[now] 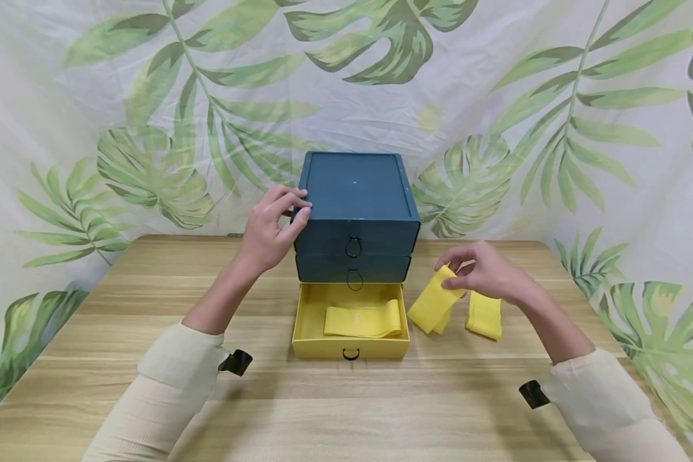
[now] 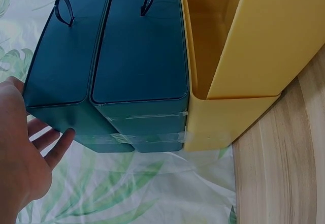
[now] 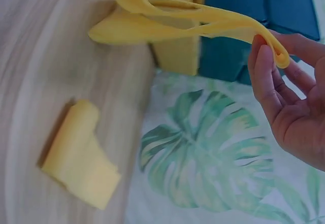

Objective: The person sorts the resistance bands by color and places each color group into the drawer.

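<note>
In the head view my right hand (image 1: 482,273) pinches a folded yellow resistance band (image 1: 436,300) by its upper end, just right of the open drawer. The right wrist view shows that band (image 3: 167,23) hanging in loose loops from my thumb and fingers. My left hand (image 1: 274,228) rests its fingertips against the top left edge of the blue drawer box (image 1: 355,186). Within the pulled-out yellow drawer (image 1: 351,350) lies another folded yellow band (image 1: 360,322). A third folded yellow band (image 1: 485,316) lies on the table to the right, partly behind my right hand.
Two blue drawers with black pull loops (image 1: 353,247) are closed above the yellow one. Wood-grain table (image 1: 352,410) surrounds the box. Behind it hangs a leaf-patterned cloth (image 1: 346,115). A black wrist device (image 1: 237,362) juts from the left sleeve.
</note>
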Demonstrator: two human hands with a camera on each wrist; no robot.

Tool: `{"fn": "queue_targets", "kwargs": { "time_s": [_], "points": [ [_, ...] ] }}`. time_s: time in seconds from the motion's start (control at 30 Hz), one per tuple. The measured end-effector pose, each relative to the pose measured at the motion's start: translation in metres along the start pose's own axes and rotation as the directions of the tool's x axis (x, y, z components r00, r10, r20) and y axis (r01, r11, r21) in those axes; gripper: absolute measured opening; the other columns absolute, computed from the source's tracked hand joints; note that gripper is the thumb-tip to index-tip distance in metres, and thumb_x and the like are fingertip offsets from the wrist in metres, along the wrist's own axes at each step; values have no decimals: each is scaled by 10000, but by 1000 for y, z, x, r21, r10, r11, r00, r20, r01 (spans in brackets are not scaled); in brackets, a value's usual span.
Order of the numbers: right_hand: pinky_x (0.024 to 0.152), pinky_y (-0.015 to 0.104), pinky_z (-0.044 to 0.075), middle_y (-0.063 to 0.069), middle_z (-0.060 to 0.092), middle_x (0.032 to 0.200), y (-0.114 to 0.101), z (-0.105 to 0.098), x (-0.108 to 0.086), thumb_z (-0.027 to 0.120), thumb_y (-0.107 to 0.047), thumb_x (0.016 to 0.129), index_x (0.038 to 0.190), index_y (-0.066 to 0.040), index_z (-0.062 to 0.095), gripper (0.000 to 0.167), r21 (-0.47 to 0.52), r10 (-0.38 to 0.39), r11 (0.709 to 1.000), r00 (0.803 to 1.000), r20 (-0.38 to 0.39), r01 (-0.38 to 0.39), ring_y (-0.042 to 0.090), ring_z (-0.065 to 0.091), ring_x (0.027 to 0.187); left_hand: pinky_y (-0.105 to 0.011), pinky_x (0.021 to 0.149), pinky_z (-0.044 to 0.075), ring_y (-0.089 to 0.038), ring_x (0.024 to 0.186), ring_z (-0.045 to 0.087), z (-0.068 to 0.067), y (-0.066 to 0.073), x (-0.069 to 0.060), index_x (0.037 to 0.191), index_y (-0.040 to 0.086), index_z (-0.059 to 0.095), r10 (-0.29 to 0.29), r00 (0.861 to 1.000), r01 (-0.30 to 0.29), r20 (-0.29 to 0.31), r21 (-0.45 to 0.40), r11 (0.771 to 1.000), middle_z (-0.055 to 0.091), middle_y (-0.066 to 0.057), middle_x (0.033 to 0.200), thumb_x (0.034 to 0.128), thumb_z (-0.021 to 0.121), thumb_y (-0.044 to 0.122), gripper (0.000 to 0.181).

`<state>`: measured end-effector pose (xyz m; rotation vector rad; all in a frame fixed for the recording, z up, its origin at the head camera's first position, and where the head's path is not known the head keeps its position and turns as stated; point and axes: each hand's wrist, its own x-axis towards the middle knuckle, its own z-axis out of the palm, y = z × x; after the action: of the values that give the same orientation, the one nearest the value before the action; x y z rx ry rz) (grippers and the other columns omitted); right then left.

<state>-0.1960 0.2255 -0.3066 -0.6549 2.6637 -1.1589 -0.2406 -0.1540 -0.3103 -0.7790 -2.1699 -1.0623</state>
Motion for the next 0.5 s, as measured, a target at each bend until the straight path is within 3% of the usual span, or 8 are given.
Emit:
{"fn": "queue_targets", "kwargs": {
  "time_s": [0.37,0.5],
  "points": [
    [610,297,573,88,632,841,-42,-7,-9,824,-10,855,1145,78,716,322,101,43,994,999,-19,-41,169,721,722,-480,871,553,-346,1144,603,0,-2,-1,984,-34,726,-1,1000,1,-1,1,1000,649,-197,1225,1006,629,75,148],
    [657,330,605,116,638,896,-55,-7,-11,810,-11,869,1146,68,717,302,153,15,988,1000,-23,-11,191,741,747,-476,870,553,-345,1141,605,1,-2,0,982,-33,726,4,1000,-4,-3,-3,1000,649,-196,1223,1007,627,68,144]
  ]
}}
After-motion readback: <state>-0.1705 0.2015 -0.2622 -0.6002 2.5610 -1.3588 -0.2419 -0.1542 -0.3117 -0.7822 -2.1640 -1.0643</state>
